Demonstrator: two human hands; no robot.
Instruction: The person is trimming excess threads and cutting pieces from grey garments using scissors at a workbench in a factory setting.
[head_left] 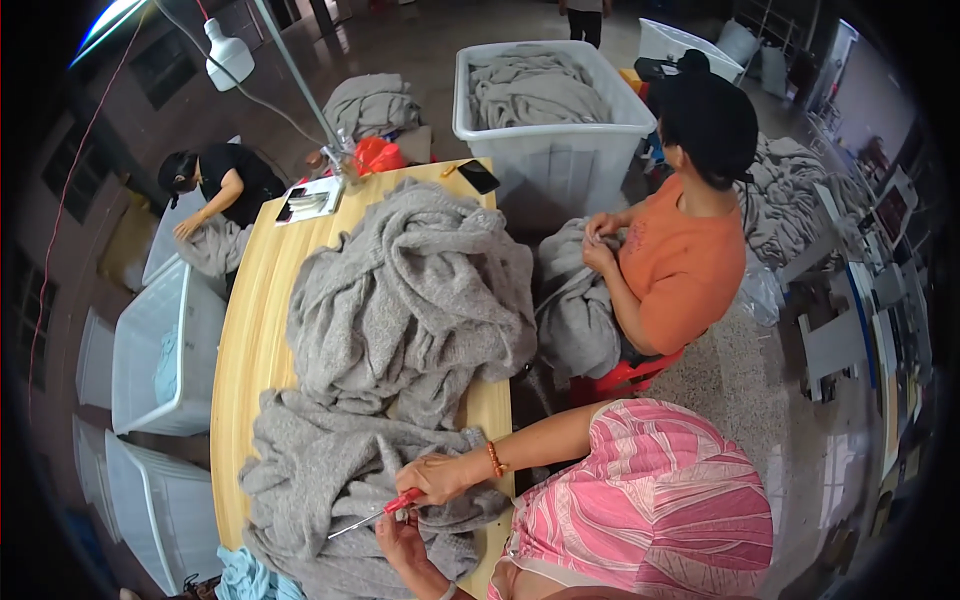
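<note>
A grey knit garment (310,450) lies bunched on the near part of the wooden table, with both my hands over it. My right hand (435,478), with a beaded bracelet at its wrist, is closed around a red-handled tool (404,500). The tool's slim metal shaft points left across the knit; its exact kind is unclear. Just below, my left hand (402,545) has its fingers closed at the lower side of the handle, where the shaft begins. A large heap of grey knits (410,290) rises on the table beyond my hands.
The wooden table (240,330) bears a phone (479,177) at its far edge. A co-worker in orange (690,260) sits close on the right, handling grey knit. Another person (235,175) bends at far left. White bins (560,150) stand beyond; a lamp (229,58) hangs above.
</note>
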